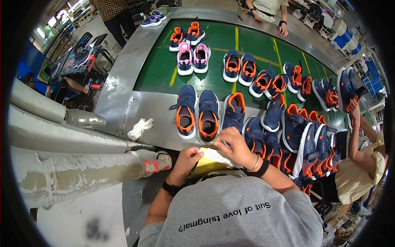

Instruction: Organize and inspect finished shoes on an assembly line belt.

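Left hand [187, 161] clamped on left end of white sheet [214, 156], yellow backing [202, 166] under it, at near edge of table [150, 108], before the chest. Sheet's long axis runs left to right, right end angled nearer. Right hand [236, 147] over sheet's right part, fingertips bunched; can't tell if they grip anything. Navy shoe pair [208, 105] just beyond, toes pointing far, heels near.

The bare left hand [188, 158] is curled into a grip — the bare right hand [235, 145] (slightly higher) is angled inward, fingers bent.
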Action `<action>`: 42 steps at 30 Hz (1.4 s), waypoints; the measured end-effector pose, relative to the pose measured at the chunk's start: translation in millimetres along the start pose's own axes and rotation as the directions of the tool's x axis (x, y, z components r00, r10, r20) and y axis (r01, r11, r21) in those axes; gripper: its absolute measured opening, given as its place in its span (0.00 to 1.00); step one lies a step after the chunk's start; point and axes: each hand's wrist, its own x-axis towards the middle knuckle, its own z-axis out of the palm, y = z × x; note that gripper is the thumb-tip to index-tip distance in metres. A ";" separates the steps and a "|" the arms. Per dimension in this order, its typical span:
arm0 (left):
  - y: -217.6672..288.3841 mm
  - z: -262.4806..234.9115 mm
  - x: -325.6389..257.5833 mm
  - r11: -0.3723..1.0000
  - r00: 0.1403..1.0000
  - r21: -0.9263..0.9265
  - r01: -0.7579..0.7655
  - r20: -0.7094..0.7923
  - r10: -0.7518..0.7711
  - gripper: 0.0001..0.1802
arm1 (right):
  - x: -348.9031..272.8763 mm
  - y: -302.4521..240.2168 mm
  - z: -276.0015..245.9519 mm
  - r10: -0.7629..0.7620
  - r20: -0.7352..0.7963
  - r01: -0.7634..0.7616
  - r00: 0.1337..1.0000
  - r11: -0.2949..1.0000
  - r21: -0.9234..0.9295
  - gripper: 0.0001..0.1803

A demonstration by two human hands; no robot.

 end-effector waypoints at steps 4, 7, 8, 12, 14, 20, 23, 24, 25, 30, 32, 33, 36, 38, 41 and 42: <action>0.8 -1.2 10.5 0.332 0.728 0.897 -0.293 -0.016 0.685 0.10 | 4.9 22.9 18.3 0.490 0.102 -0.475 0.866 0.741 0.475 0.04; 6.1 -2.0 21.7 0.330 0.745 0.897 -0.295 0.000 0.667 0.08 | 11.7 35.4 29.9 0.541 0.152 -0.523 0.827 0.642 0.561 0.05; 4.5 -3.3 25.9 0.373 0.775 0.885 -0.279 -0.022 0.631 0.08 | 16.0 35.5 32.5 0.537 0.155 -0.522 0.829 0.643 0.560 0.05; 0.6 -2.8 42.1 0.452 0.832 0.876 -0.169 -0.119 0.541 0.07 | 44.2 32.2 42.3 0.541 0.297 -0.558 0.787 0.421 0.715 0.07; -5.8 8.3 36.0 0.450 0.848 0.874 -0.183 -0.091 0.522 0.07 | 61.5 28.3 41.4 0.545 0.430 -0.683 0.720 0.447 0.577 0.06; -5.8 23.3 14.9 0.488 0.849 0.828 -0.275 -0.028 0.527 0.08 | 67.6 44.0 75.9 0.500 0.311 -0.589 0.808 0.689 0.423 0.08; -9.8 15.9 4.5 0.363 0.812 0.906 -0.218 -0.038 0.583 0.06 | 64.1 47.8 88.4 0.537 0.448 -0.684 0.715 0.670 0.288 0.07; -17.4 12.6 2.6 0.371 0.822 0.902 -0.220 -0.033 0.568 0.07 | 65.3 45.2 89.1 0.538 0.448 -0.685 0.714 0.669 0.289 0.07; -22.9 10.0 1.5 0.378 0.833 0.899 -0.222 -0.026 0.553 0.07 | 66.6 42.7 88.6 0.519 0.386 -0.619 0.763 0.758 0.203 0.07; -26.0 14.6 -1.8 0.373 0.842 0.891 -0.258 0.018 0.540 0.08 | 59.2 37.3 104.7 0.314 0.147 -0.319 0.938 0.948 0.013 0.06; -25.6 18.6 -3.9 0.479 0.897 0.839 -0.257 0.022 0.442 0.07 | 55.7 35.9 110.6 0.355 0.205 -0.362 0.912 0.932 -0.001 0.06; -28.3 18.7 -4.1 0.506 0.895 0.811 -0.294 0.048 0.444 0.06 | 51.8 37.3 116.5 0.302 0.177 -0.292 0.937 0.953 -0.081 0.06; -33.1 13.2 -5.9 0.550 0.859 0.730 -0.405 0.098 0.503 0.05 | 46.3 38.2 135.6 0.287 0.125 -0.259 0.950 0.945 -0.201 0.05; -30.4 8.7 -10.6 0.556 0.846 0.707 -0.436 0.112 0.521 0.05 | 51.3 41.4 140.3 0.398 0.346 -0.368 0.850 0.917 -0.152 0.05; -20.7 7.3 -27.4 0.523 0.795 0.680 -0.513 0.148 0.588 0.04 | 54.5 46.9 134.7 0.382 0.423 -0.349 0.822 0.924 -0.156 0.06; -20.8 8.4 -33.6 0.483 0.754 0.676 -0.556 0.167 0.635 0.04 | 53.4 49.0 133.9 0.385 0.447 -0.335 0.807 0.923 -0.190 0.07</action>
